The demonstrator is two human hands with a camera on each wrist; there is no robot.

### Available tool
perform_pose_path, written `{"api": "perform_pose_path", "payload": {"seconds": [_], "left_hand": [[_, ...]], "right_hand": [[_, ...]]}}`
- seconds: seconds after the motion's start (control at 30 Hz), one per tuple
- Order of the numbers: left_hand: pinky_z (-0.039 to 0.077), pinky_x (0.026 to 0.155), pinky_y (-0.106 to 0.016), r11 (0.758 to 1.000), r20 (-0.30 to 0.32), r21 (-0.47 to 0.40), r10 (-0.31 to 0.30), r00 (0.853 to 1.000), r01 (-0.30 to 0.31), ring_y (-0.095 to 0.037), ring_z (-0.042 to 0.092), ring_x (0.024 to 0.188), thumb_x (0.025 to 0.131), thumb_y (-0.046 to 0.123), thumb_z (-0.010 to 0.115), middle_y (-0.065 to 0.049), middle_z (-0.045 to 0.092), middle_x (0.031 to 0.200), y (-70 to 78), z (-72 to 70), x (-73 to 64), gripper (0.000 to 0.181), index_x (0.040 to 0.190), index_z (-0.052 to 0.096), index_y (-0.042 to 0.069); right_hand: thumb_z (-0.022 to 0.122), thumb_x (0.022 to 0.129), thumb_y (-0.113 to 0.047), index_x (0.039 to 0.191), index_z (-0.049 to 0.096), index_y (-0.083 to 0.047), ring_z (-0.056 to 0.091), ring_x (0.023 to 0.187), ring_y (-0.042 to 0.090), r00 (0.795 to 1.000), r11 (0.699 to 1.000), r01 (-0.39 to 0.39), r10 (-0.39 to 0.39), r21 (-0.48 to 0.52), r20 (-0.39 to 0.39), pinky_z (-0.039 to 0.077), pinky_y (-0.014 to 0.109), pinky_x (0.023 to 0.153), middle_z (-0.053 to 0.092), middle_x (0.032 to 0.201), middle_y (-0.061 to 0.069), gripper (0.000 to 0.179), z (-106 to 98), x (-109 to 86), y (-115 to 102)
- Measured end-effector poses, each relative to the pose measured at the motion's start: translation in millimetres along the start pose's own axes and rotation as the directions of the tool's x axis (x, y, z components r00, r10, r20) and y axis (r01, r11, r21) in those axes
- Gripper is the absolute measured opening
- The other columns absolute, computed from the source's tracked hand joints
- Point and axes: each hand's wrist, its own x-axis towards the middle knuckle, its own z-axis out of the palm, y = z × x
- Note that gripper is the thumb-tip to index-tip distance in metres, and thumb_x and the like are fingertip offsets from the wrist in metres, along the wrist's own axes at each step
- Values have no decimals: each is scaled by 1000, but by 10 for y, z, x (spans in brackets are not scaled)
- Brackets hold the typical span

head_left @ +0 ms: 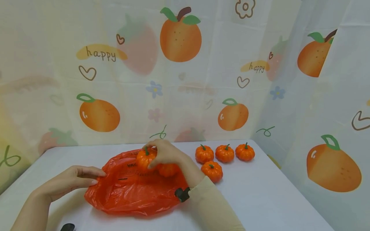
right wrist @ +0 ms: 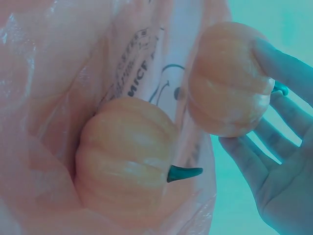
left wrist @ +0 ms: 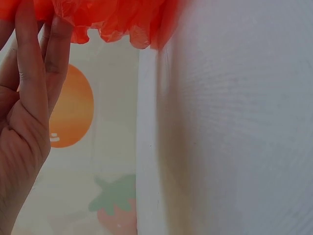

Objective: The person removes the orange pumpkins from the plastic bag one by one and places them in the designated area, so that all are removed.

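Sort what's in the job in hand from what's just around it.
Part of the job:
red plastic bag, held at its rim by the left grip
pumpkin in the right grip
pumpkin inside the bag
four loose pumpkins, probably

Just around:
white table
fruit-print curtain

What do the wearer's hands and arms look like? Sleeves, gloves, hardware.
Left hand and right hand: bare, no gloves or rings visible. Right sleeve: plain pale beige, ending short of the hand; a small black piece shows beside its end, likely camera hardware. Left forearm: no sleeve in view; a dark rounded piece shows near it at the bottom edge, unclear whether attached.
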Motion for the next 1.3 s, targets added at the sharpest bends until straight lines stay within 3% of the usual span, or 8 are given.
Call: {"api": "perform_pose_path", "payload": {"seconds": [0.27,0.47,0.9,1.3], "left_hand": [[50,88,-16,1000,4,-3,1,1000,-1,8,60,112,101,14,52,20,67,124,-14,1,8,36,133,59,0],[50,88,-15,1000,9,4,14,1000,-14,8,59,112,101,14,52,19,68,124,-27,6,1,36,133,58,-1],[51,88,-18,999,24,-27,-17,1000,18,8,59,112,101,15,51,19,68,124,-46,-13,17,37,134,58,1],[50,89,-16,999,22,-26,45,999,-45,5,60,113,101,10,50,18,67,125,-47,12,24,35,133,58,-2]], "right_hand": [[90,69,-24,128,64,-24,60,121,19,1000,1000,21,-21,7,-8,50,27,101,62,131,-6,65,-97,-60,-46],[89,70,-22,130,63,-23,57,124,19,1000,999,24,-23,32,-21,48,30,104,62,132,-6,65,-150,-98,-51],[88,72,-20,131,61,-26,55,128,25,999,992,18,-14,121,-39,49,37,105,59,135,-6,65,-286,-211,0],[87,73,-18,134,60,-21,54,128,28,998,989,-5,14,146,-65,49,41,105,57,138,0,67,-371,-312,97]]}}
